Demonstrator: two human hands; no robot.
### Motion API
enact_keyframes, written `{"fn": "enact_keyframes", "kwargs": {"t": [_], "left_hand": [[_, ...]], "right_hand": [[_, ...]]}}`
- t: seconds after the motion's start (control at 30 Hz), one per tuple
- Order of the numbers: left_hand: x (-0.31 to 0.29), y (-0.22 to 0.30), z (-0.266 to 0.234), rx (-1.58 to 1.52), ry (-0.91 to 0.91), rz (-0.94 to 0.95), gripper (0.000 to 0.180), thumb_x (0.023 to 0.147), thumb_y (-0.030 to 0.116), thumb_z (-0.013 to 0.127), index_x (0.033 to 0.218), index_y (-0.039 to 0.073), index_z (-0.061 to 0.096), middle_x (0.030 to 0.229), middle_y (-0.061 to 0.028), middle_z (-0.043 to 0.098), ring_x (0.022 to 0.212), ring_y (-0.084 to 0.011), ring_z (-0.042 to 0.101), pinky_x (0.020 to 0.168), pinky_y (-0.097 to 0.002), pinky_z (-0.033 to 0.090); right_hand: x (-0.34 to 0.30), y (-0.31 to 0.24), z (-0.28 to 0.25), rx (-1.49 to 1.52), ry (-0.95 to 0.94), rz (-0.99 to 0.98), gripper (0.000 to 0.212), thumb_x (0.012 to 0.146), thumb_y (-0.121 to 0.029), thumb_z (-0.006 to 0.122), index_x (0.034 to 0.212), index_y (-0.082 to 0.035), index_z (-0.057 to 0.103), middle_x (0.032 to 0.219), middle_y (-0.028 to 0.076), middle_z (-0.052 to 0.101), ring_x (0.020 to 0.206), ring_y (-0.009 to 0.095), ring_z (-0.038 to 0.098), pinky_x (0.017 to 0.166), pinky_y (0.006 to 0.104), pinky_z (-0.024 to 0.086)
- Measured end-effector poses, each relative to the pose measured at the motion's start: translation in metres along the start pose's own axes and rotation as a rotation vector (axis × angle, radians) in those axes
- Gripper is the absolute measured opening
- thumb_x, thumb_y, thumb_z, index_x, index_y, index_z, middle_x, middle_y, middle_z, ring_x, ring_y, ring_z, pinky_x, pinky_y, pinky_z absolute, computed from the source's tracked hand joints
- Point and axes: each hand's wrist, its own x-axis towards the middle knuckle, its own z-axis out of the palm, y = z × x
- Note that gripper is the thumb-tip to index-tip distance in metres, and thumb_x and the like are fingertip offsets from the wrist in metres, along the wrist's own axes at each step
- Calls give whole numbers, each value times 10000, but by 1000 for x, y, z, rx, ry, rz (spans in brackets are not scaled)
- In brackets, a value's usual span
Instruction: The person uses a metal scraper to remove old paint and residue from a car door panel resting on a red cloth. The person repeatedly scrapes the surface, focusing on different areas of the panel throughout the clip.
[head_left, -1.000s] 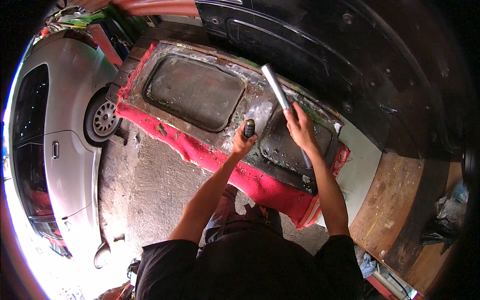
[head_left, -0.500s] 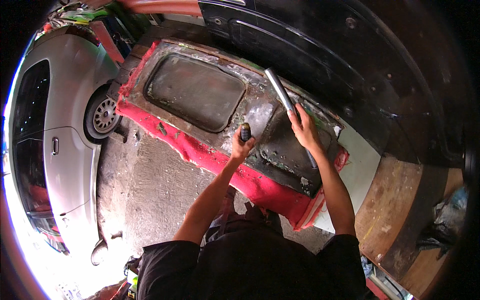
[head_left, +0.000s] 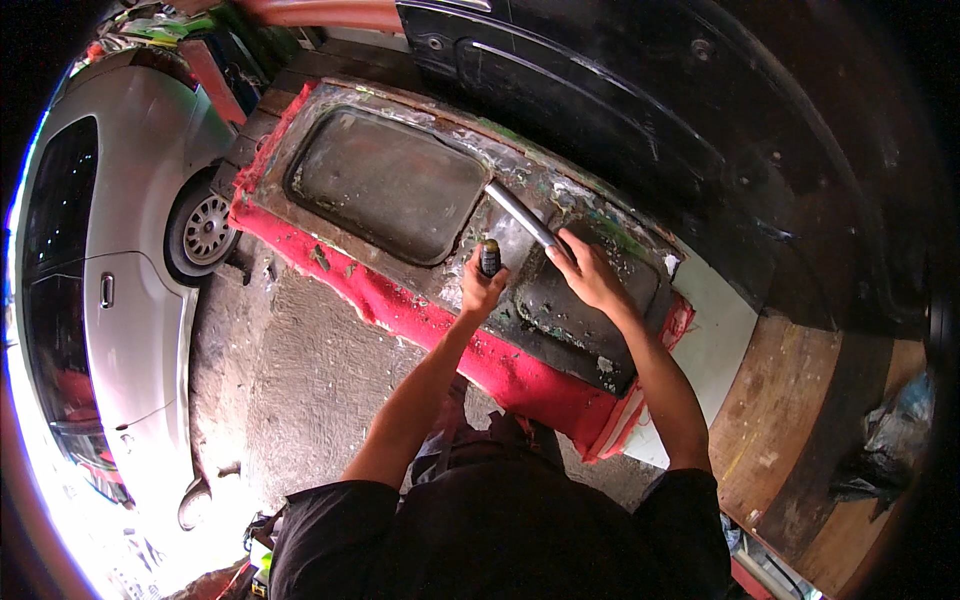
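Note:
My left hand [head_left: 482, 290] is closed around a short dark tool handle [head_left: 490, 259] with a yellowish end facing up; its lower end is hidden. It stands over the worn metal panel [head_left: 440, 262], by the strip between the panel's two recessed sections. In my right hand [head_left: 592, 276] is a silver metal bar [head_left: 520, 213], slanting up and left, its tip just above the handle in the picture. Whether the bar touches the panel I cannot tell. Paint flakes and bare metal patches cover the panel, which lies on a red cloth [head_left: 400, 313].
A large dark ribbed panel [head_left: 640, 110] stands along the far side. To the left is a silver car [head_left: 140, 200] on the concrete floor [head_left: 300, 370]. Wooden boards [head_left: 780, 400] and a crumpled plastic bag [head_left: 895, 430] lie at the right.
My right hand has moved slightly left with the bar, whose tip has swung down and left toward the handle. My left hand stays nearly in place.

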Motion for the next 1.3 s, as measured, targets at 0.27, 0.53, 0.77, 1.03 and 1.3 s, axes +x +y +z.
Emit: {"fn": "enact_keyframes", "kwargs": {"t": [0.27, 0.53, 0.77, 1.03, 1.3], "left_hand": [[-7, -12, -1, -5, 108, -2, 281, 747, -1, 634, 978, 53, 483, 730, 31, 485, 668, -81, 482, 621, -250, 419], [-29, -44, 0, 141, 167, 114, 404, 780, 43, 654, 1141, 42, 474, 790, 18, 489, 700, -92, 493, 622, -253, 436], [-5, 3, -12, -113, 151, -68, 399, 776, 1, 647, 1127, 101, 488, 820, 3, 543, 699, -101, 525, 604, -260, 437], [19, 27, -31, -463, -101, -178, 295, 815, -29, 605, 1067, 59, 480, 885, -109, 624, 813, -218, 633, 698, -339, 500], [20, 14, -19, -395, -54, -262, 117, 879, 80, 616, 847, 67, 504, 644, -15, 513, 501, -104, 467, 444, -274, 371]], "right_hand": [[52, -13, -21, 152, 69, -80, 338, 965, -372, 533, 885, -45, 501, 658, 29, 463, 632, 164, 518, 566, 349, 438], [49, -3, -21, -28, -181, -196, 434, 956, -435, 517, 1146, -48, 566, 828, 171, 637, 807, 339, 648, 681, 422, 487], [58, -16, -35, 71, 19, -111, 424, 964, -409, 504, 1040, 5, 553, 823, 212, 594, 782, 386, 614, 655, 424, 447], [29, 15, -5, 140, -34, 1, 612, 955, -459, 503, 1252, 77, 512, 1155, 258, 607, 1069, 337, 606, 891, 380, 467], [20, 44, 17, 149, -30, -34, 663, 934, -435, 576, 1308, 98, 450, 616, 45, 499, 517, 111, 477, 485, 287, 401]]}}
